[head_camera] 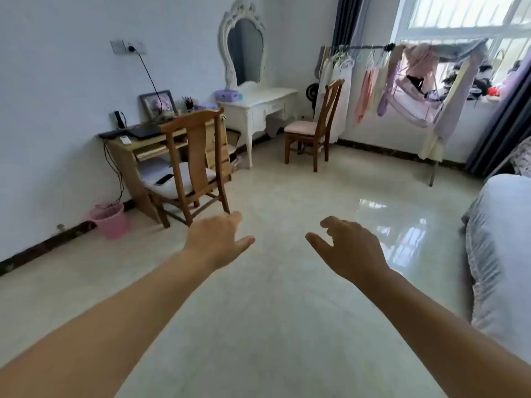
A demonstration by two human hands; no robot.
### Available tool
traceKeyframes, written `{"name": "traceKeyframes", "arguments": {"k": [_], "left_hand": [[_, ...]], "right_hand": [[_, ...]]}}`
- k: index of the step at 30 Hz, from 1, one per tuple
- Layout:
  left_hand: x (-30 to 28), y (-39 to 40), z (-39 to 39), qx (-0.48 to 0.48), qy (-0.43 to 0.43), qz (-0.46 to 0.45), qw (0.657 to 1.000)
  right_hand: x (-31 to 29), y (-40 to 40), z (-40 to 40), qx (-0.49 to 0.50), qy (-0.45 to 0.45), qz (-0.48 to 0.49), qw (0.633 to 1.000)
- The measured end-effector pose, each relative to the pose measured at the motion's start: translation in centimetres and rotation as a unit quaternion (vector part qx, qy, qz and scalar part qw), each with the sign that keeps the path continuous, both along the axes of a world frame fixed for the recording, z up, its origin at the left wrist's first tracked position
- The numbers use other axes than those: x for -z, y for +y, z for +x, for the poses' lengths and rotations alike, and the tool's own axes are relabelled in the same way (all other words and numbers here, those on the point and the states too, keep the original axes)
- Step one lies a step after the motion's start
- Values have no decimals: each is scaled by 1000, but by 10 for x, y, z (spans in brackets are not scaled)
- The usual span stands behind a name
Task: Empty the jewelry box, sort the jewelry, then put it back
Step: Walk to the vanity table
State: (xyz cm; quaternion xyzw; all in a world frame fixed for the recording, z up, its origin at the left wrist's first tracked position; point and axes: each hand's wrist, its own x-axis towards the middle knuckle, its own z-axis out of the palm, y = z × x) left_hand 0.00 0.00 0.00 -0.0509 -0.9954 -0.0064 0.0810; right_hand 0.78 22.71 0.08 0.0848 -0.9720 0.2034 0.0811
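Both hands reach out empty over the bare floor [287, 282], the left hand [218, 239] and right hand [349, 248] with fingers spread apart. A lilac box [228, 96], possibly the jewelry box, sits on the white bench [258, 103] at twelve o'clock, well apart, nearer the left hand.

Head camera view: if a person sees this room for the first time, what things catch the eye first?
Two bare arms reach forward over the shiny tiled floor, the left hand and right hand both open and empty. Behind them, a white dressing table with an ornate mirror stands against the far wall. On the right, a clothes rail full of garments hangs before the bright window.
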Motion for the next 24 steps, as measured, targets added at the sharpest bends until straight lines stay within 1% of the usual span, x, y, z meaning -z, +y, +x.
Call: {"name": "traceKeyframes", "arguments": {"k": [1,5,10,14,16,20,24], "left_hand": [[12,-3,-2,-12,-30,-1,999],[65,-26,-22,-54,-93,24,994],[114,-78,-77,-100,-166,41,980],[133,-120,-153,-130,-204,49,969],[136,-133,-205,-142,-219,71,963],[136,-125,-299,-122,-224,124,959],[150,-99,-399,-88,-250,165,950]], "right_hand": [[15,-1,-3,8,-31,1,999],[72,-10,-26,17,-88,-6,996],[112,-47,-100,14,-129,-8,991],[124,-84,-187,28,-155,-22,987],[127,-93,-239,56,-175,-44,982],[133,-88,-316,112,-195,-84,971],[157,-59,-387,180,-237,-101,949]]}}
